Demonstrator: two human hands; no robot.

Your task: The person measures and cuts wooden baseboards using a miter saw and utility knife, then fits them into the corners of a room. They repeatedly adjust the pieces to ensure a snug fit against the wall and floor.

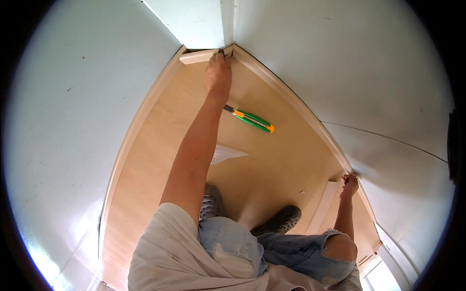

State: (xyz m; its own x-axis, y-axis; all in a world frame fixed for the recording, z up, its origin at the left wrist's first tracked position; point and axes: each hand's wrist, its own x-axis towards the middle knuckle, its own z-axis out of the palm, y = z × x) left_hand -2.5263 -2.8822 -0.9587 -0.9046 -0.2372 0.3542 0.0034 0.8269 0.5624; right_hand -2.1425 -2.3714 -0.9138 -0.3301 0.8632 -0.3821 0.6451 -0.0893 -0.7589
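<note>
Pale shirt w/ loose sleeve is nearest the cam, well back from the L fingers, next to ripped blue jeans, bare knee showing thru the R leg, just behind the R fingers. L hand is stretched fwd to the far corner; its fingers are bent down & close tog., touching the R end of the short trim pc; can't tell if they're clamped on it or only pressing. That pc lies just L of those fingers, at the foot of the pale corner panel beyond them. Long R skirting, wood-coloured, begins just R of the L fingers & runs along the R wall to the R hand, whose fingers are curled tog. against it; view's too small to tell if they pinch anything. L skirting comes away from near the short pc's other end, along the L wall, well L of both sets of fingers. Green/orange utility knife lies on the wood-look floor, behind & a bit R of the L fingers, dark end toward them. White scrap is farther back, partly hidden by the L forearm. Loose flat strip lies just L of & behind the R fingers; grey perforated shoes stand farther L.
</note>
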